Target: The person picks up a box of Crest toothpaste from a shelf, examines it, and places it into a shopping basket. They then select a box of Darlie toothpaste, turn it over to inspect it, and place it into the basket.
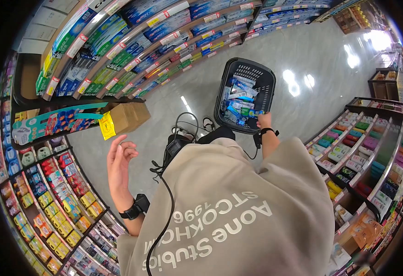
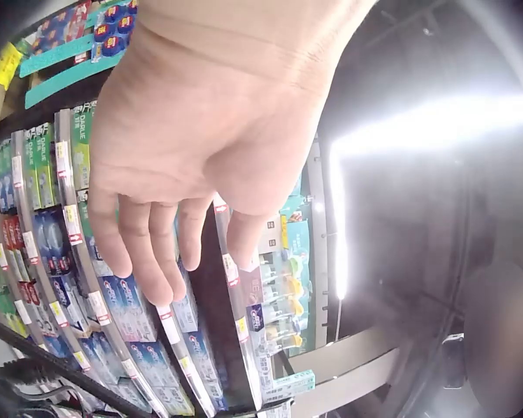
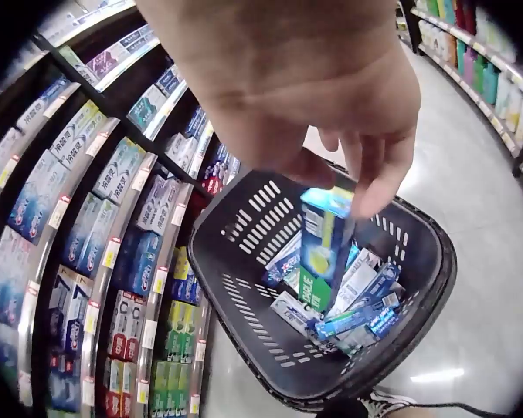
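My right hand (image 1: 265,121) reaches over the near rim of a black shopping basket (image 1: 267,87). Its thumb and fingers pinch one end of a blue and green toothpaste box (image 3: 320,248), which hangs upright inside the basket in the right wrist view. Below the box, several blue and white toothpaste boxes (image 3: 357,322) lie in a loose heap on the basket's bottom. Out to the left side of the body, my left hand (image 1: 120,161) is raised with loosely bent fingers and nothing in it. Shelved toothpaste appears behind that hand (image 2: 209,131) in the left wrist view.
Shelves of boxed toothpaste (image 1: 151,41) run along the far left. A brown carton (image 1: 130,117) juts from the shelf end near the left hand. Shelves of packets (image 1: 353,142) stand at right. Black cables (image 1: 171,198) hang over the shirt; grey floor (image 1: 298,60) extends beyond the basket.
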